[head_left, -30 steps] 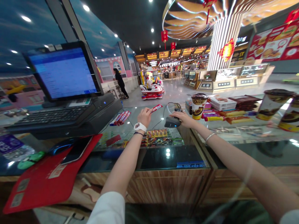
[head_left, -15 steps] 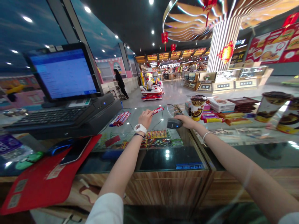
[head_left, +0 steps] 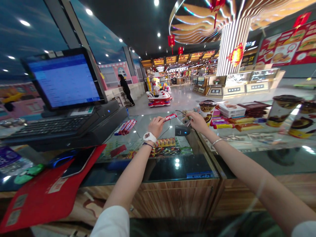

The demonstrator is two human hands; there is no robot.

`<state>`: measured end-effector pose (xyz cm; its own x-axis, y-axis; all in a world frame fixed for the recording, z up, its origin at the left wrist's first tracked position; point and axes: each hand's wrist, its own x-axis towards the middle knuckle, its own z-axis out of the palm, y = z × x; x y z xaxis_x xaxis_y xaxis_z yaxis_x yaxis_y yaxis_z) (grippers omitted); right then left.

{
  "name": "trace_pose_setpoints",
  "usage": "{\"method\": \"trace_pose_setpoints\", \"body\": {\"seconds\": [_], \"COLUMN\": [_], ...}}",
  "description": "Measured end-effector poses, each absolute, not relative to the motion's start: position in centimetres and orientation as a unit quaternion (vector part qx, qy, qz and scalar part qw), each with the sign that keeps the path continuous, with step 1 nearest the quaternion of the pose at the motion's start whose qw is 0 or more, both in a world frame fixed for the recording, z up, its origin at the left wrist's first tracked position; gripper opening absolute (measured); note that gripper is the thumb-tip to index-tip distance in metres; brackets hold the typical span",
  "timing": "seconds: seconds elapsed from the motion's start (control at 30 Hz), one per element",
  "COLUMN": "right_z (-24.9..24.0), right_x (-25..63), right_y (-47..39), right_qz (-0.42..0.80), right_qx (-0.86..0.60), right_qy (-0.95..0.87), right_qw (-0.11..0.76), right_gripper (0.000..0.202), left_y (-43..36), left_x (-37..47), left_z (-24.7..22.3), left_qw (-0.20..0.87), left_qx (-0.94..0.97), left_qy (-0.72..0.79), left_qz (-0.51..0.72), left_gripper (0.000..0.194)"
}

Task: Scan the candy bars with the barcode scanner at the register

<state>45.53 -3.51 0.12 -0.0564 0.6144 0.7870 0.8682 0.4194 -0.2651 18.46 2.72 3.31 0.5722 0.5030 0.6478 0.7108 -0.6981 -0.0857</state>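
My left hand (head_left: pixel 156 126), a white watch on its wrist, is closed on the near end of a red-wrapped candy bar (head_left: pixel 171 117) held just above the glass counter. A black barcode scanner (head_left: pixel 182 130) lies on the glass to the right, its small blue light lit. Just above the scanner's handle end is my right hand (head_left: pixel 198 122), with fingers apart and nothing visible in them. Several similar candy bars (head_left: pixel 125 127) lie in a pile to the left of my left hand.
A monitor (head_left: pixel 66 77) and keyboard (head_left: pixel 46 124) stand left, beside a phone (head_left: pixel 79 161) on a red mat (head_left: pixel 49 194). A Dove cup (head_left: pixel 207 110), wrapped sweets (head_left: pixel 247 126) and more large cups (head_left: pixel 282 110) stand right. A person in black (head_left: pixel 125 89) is far off.
My right hand has let go of the barcode scanner and lifted slightly off it. The candy bar in my left hand has shifted a little to the right.
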Motion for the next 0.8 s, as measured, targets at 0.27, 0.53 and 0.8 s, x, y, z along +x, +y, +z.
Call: {"method": "trace_pose_setpoints", "body": {"seconds": [0.27, 0.53, 0.8], "right_z": [1.6, 2.1, 3.9], "right_x": [40.8, 38.9, 36.9], "right_y": [-5.0, -4.5, -3.0], "right_qz": [-0.206, -0.272, -0.297], "right_qx": [-0.496, -0.503, -0.491], "right_qy": [-0.733, -0.731, -0.746], "right_qw": [0.417, 0.372, 0.337], "right_gripper": [0.041, 0.036, 0.037], "left_y": [1.2, 0.3, 0.0], "left_x": [19.5, 19.9, 18.1], "left_z": [3.7, 4.2, 5.4], "left_qw": [0.198, 0.196, 0.172], "left_qx": [-0.881, -0.88, -0.871], "left_qy": [-0.309, -0.286, -0.313], "left_qz": [-0.298, -0.326, -0.338], "left_gripper": [0.032, 0.029, 0.023]}}
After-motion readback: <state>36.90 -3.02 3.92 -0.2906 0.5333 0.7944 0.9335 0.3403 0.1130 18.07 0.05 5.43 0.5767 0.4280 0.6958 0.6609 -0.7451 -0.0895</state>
